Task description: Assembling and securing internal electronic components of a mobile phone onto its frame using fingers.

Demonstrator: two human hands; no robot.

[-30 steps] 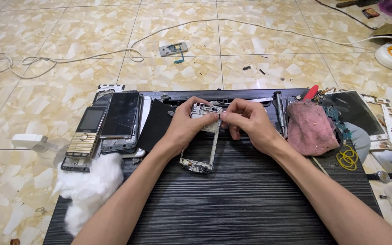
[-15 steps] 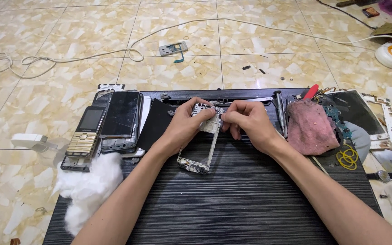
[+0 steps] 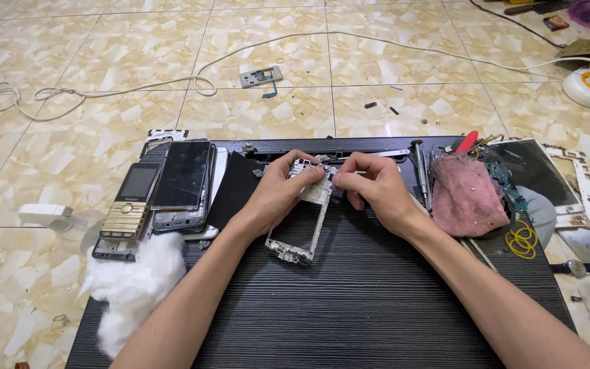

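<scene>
Right now both hands are working at the far middle of the dark ribbed board (image 3: 349, 301) that lies on the tiled floor (image 3: 69, 61). The left hand (image 3: 283, 191) is curled around the upper end of a stripped phone frame (image 3: 300, 217), fingers wrapped over its top edge and thumb pressed against the side, so it has a firm hold. The frame is tilted, its lower end resting on the board and its upper end raised between the 2 hands. The right hand (image 3: 375, 188) is closed in a pinch on a thin, pale tool (image 3: 351, 173), whose tip points at the frame's top corner; exactly what kind of tool it is I cannot tell.

Over on the left, a gold keypad phone (image 3: 130, 205) lies beside a stack of dark-screened phones (image 3: 184, 181), and a wad of white cotton (image 3: 134, 287) sits at the board's near left edge. To the right of the hands, a screwdriver (image 3: 420, 171) lies just beside a pink rag (image 3: 467, 195), with a yellow rubber band (image 3: 522, 239) near it. A white cable (image 3: 172, 78) snakes across the floor beyond the board, and a small circuit part (image 3: 261, 76) lies well apart, up on the tiles.
</scene>
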